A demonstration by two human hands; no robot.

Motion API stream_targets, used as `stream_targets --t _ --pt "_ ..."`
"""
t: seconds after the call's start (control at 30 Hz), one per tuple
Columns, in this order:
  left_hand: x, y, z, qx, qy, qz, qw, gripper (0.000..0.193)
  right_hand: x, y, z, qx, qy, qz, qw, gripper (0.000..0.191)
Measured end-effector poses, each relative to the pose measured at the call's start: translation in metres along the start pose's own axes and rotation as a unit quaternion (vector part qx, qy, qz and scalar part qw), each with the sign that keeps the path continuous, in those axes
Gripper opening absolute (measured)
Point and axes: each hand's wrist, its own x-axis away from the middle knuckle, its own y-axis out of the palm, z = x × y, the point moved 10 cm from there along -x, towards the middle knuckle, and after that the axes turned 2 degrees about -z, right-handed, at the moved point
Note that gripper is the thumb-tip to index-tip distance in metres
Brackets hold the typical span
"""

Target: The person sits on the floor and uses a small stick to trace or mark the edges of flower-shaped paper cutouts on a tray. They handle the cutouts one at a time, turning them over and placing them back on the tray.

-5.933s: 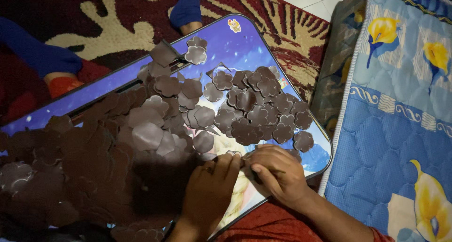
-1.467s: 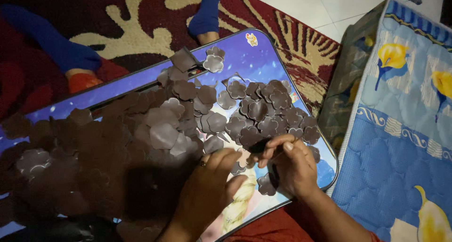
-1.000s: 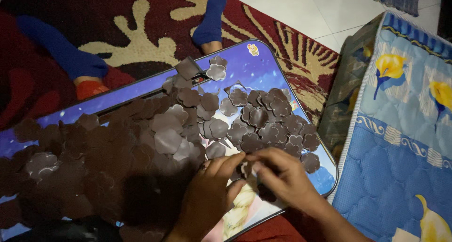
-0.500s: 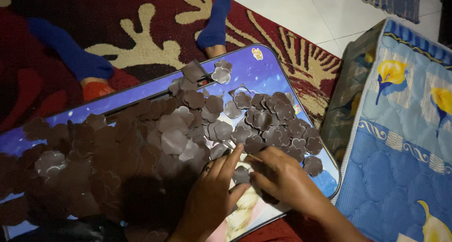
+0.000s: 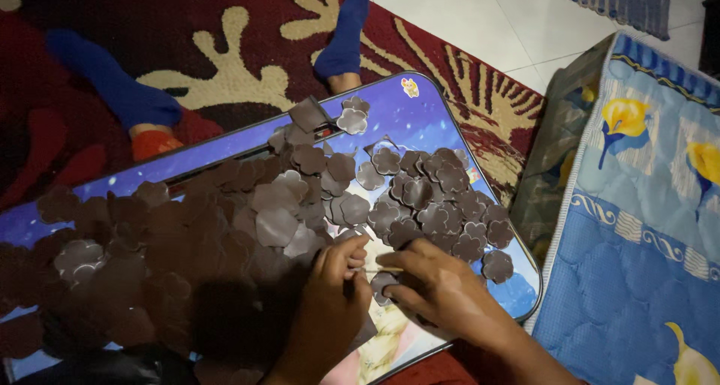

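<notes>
**Dark floor mat, low tray: hands brought together over one cutout**

Low over the blue tray [image 5: 420, 115], the left hand [image 5: 334, 295] and right hand [image 5: 442, 291] are now closed together on a thin stick [image 5: 375, 269] and a brown flower-shaped cutout [image 5: 382, 284]; half a second earlier they were spread. Beyond the fingers, the cutout pile [image 5: 247, 227] is seen, then blue-socked feet [image 5: 341, 40].

bare hands [image 5: 390, 291], blue socks [image 5: 345, 36] — red cuffs [image 5: 154, 141]
</notes>
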Motion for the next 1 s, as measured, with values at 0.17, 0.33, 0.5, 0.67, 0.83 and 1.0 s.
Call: stream_targets --t 0.17,0.33,0.5,0.67,0.83,1.0 --pt "0.001 0.002 0.002 -0.004 0.033 0.002 0.999 0.044 -0.002 0.0 -0.006 -0.025 -0.027 -0.012 0.999 0.026" --pt "0.002 0.001 0.005 -0.037 0.06 0.017 0.997 0.037 0.001 0.008 -0.005 -0.088 -0.079 -0.03 0.992 0.017" --pt "0.01 -0.005 -0.004 0.011 0.039 0.058 0.997 0.026 0.014 0.018 0.044 -0.251 0.06 -0.086 0.962 0.017" --pt "0.024 -0.002 0.041 -0.11 0.28 0.035 0.953 0.017 0.006 -0.049 0.064 -0.308 0.038 0.071 0.948 0.019" --pt "0.05 0.057 0.042 -0.324 0.342 -0.248 0.846 0.021 -0.024 -0.089 0.02 -0.035 -0.013 0.21 0.977 0.033" --pt "0.063 0.041 0.068 -0.252 0.465 -0.176 0.83 0.044 -0.057 -0.045 -0.076 -0.069 -0.21 0.086 0.971 0.032"
